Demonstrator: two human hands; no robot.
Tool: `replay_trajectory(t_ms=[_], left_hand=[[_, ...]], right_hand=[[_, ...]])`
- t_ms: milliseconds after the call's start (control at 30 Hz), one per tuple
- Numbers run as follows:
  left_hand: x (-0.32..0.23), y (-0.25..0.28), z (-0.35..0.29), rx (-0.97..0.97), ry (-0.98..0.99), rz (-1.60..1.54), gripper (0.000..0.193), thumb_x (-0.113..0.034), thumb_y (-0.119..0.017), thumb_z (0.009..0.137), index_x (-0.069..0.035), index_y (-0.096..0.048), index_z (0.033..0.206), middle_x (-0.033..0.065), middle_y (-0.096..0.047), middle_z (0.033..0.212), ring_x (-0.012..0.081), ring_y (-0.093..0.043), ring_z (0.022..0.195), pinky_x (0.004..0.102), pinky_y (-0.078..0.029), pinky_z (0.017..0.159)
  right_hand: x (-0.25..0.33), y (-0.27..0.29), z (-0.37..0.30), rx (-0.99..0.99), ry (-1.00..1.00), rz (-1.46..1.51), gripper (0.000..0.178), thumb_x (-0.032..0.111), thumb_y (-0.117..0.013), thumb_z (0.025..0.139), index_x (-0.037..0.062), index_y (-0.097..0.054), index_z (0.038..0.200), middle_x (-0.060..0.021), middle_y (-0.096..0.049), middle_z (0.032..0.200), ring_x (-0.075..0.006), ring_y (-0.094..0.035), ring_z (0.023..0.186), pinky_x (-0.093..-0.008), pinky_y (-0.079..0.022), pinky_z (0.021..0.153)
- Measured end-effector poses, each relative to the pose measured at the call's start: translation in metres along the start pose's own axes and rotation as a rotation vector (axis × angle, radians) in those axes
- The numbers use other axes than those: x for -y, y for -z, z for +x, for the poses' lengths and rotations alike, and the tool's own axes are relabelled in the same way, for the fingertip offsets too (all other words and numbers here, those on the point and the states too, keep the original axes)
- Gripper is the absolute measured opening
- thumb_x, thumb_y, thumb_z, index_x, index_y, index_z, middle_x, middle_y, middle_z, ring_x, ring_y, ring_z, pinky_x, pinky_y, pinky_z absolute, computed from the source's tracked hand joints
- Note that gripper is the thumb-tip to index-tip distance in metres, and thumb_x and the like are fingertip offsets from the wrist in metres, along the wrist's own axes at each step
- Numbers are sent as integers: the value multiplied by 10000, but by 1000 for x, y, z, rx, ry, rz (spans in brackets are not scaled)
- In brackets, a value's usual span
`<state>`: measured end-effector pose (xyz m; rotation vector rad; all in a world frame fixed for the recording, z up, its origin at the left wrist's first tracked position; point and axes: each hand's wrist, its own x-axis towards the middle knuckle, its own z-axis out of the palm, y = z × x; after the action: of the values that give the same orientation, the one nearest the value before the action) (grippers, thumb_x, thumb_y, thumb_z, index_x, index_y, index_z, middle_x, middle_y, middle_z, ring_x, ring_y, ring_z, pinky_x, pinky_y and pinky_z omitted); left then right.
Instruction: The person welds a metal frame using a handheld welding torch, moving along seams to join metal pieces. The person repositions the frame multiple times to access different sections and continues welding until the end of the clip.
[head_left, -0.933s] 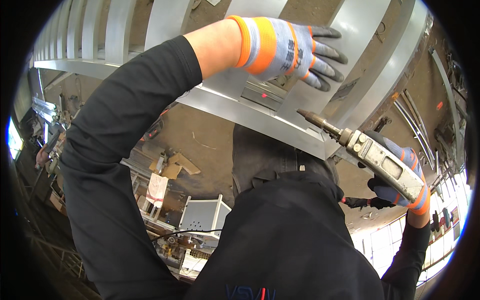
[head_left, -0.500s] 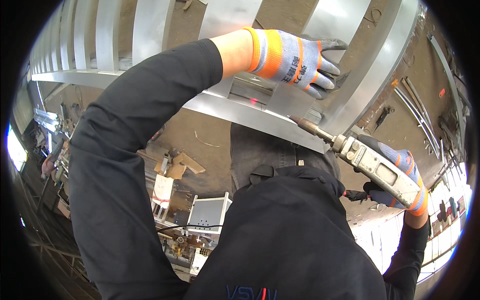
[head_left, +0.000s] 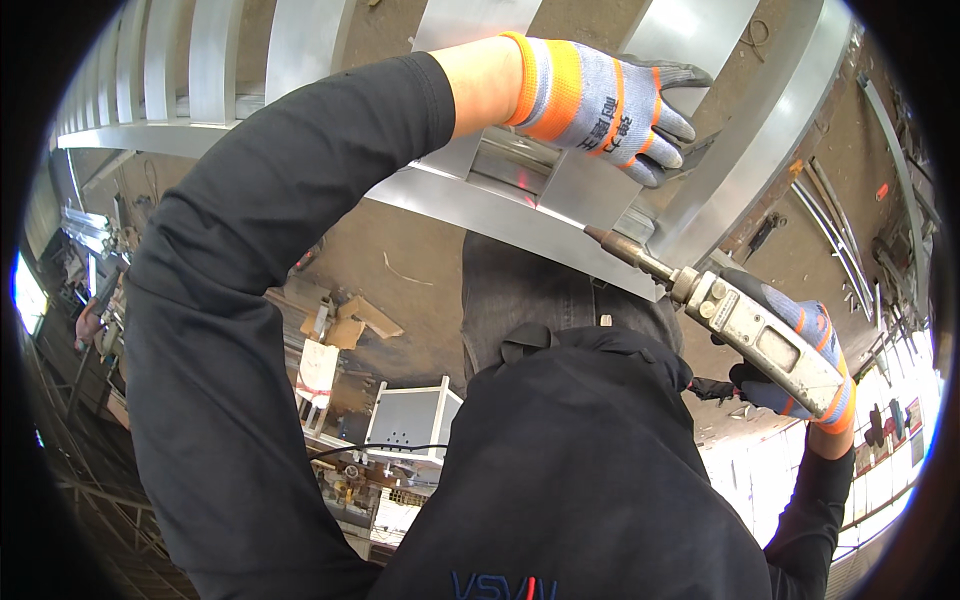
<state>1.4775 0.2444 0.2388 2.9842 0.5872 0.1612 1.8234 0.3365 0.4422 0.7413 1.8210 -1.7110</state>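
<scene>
My left hand (head_left: 625,112), in a grey glove with orange bands, lies palm down over a slat of a silvery metal frame (head_left: 480,215). Its fingers are stretched out and spread, with nothing held in them. In my right hand (head_left: 812,322), gloved alike, is a worn pale-grey power drill (head_left: 765,345), gripped at its rear. The drill slants up to the left, and its narrow tip is at the frame's near rail; whether it touches the metal I cannot tell. Most of the right hand's fingers are hidden behind the tool.
Parallel slats (head_left: 210,75) run off to the far left. A broad curved rail (head_left: 765,130) bounds the frame on the right. Long metal strips (head_left: 840,235) lie on the floor beyond it. At lower left stand a grey box (head_left: 410,418) and torn cardboard (head_left: 370,318).
My left hand has shifted slightly right and away in the picture, still spread. The drill remains in my right hand, its tip slightly farther right in view. The frame's position in view shifts slightly.
</scene>
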Motion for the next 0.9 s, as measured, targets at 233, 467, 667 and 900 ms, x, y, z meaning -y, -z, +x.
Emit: replay_trajectory(t_ms=[233, 467, 667, 900], left_hand=[[1, 0, -3, -40, 6, -11, 485, -146, -652, 1113, -349, -751, 1542, -64, -638, 1680, 218, -526, 1693, 738, -169, 1511], [1, 8, -1, 19, -22, -48, 501, -141, -654, 1113, -326, -730, 1572, -51, -629, 1700, 231, -528, 1694, 678, -260, 1499], [3, 8, -4, 48, -24, -49, 521, -141, -653, 1113, -306, -715, 1603, -45, -618, 1729, 240, -529, 1696, 648, -298, 1490], [-4, 12, -13, -127, 366, 6, 712, -197, -731, 1019, -277, -628, 1719, -35, -547, 1851, 254, -480, 1741, 596, -333, 1477]], right_hand=[[2, 0, 3, -11, -22, -23, 922, 210, -924, 760, 22, -692, 1633, -141, -883, 1219, -315, -907, 1082, -397, -676, 943], [-2, -2, 4, -6, 15, -31, 893, 180, -888, 771, 21, -695, 1628, -147, -879, 1223, -323, -909, 1091, -396, -679, 941], [2, -7, 6, -40, 12, 0, 895, 147, -894, 749, 31, -705, 1616, -142, -882, 1205, -316, -910, 1086, -392, -677, 929], [16, -2, 6, -37, -128, -2, 859, 156, -918, 768, 47, -717, 1595, -121, -887, 1162, -295, -906, 1051, -371, -662, 915]])
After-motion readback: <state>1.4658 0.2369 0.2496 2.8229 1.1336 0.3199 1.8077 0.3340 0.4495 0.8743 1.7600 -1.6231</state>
